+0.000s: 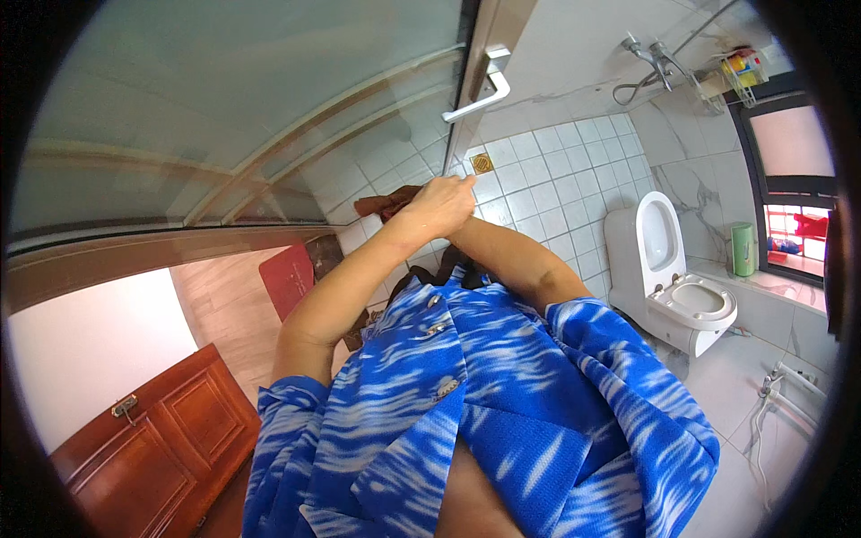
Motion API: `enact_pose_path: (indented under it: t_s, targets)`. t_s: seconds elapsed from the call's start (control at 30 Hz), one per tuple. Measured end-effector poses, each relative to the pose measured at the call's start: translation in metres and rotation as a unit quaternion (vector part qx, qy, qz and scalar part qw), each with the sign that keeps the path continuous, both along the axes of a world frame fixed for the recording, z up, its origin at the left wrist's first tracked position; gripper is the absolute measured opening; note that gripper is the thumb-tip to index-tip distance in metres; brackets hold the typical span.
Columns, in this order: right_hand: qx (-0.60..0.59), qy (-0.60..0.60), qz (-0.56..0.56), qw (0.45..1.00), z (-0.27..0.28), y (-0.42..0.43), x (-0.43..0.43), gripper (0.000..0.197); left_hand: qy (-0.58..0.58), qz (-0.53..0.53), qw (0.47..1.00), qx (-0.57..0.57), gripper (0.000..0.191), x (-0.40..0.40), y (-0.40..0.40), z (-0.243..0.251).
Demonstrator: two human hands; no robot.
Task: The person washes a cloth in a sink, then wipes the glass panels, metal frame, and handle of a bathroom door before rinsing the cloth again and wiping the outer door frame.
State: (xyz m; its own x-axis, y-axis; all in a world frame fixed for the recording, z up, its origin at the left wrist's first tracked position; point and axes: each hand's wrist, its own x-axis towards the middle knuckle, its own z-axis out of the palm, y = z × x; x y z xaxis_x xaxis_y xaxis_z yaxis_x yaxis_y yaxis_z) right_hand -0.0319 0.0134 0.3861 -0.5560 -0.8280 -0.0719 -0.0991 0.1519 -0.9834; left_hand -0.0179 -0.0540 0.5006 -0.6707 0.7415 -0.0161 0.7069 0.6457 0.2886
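Observation:
My left hand (444, 200) is at the lower edge of a framed glass door (222, 101), its fingertips close to the upright door frame. Under my left wrist crosses my right forearm (511, 249); the right hand itself is hidden behind the left one. A crumpled brown cloth (390, 202) shows just left of my hands, against the glass. Which hand holds it cannot be told. Above the hands, a white lever handle (481, 101) is fixed to the door's edge.
A brass floor drain (481, 163) lies in the tiled floor. At the right stands a white toilet (693, 299) with its lid up, near a green canister (742, 249) on a ledge. A mixer tap (656, 60) is on the wall. Lower left are a red mat (288, 279) and a wooden door (161, 450).

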Motion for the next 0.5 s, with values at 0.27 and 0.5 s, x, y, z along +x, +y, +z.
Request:
enact_pose_path:
  t_s: [0.27,0.5]
  targets:
    - [0.184,0.109,-0.258,0.942,0.005,0.051,-0.083,0.045,0.015,0.212,0.969,0.130,0.034,0.001,-0.038,-0.027]
    - [0.315,0.190,-0.368,0.854,0.033,0.075,-0.145,0.052,-0.357,0.538,0.596,0.477,0.043,-0.048,-0.066,-0.045]
